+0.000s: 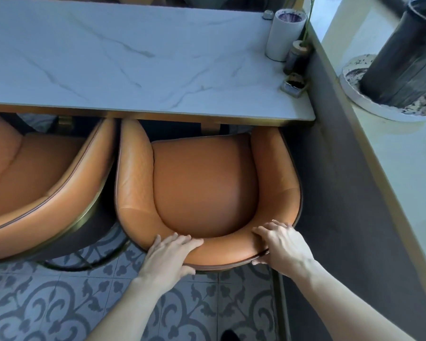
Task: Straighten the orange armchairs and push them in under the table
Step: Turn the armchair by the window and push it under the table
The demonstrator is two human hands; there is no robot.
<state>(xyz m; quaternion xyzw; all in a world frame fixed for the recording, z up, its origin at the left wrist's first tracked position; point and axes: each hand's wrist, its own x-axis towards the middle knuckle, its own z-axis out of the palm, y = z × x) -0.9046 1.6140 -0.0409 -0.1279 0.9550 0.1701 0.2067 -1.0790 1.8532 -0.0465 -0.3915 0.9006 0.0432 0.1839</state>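
An orange armchair [204,183] stands straight in front of me, its front edge tucked just under the white marble table [133,57]. My left hand [169,252] grips the top of its backrest left of centre, fingers over the padded rim. My right hand [284,244] holds the same rim at the right, thumb under the dark trim. A second orange armchair [37,173] sits to the left, turned at an angle, its arm close to the first chair.
A grey wall [342,193] runs close along the right chair's side. On the table's right end stand a white cylinder [283,33] and small pots [294,84]. A large planter [401,70] sits on the ledge. The floor [59,303] is patterned tile.
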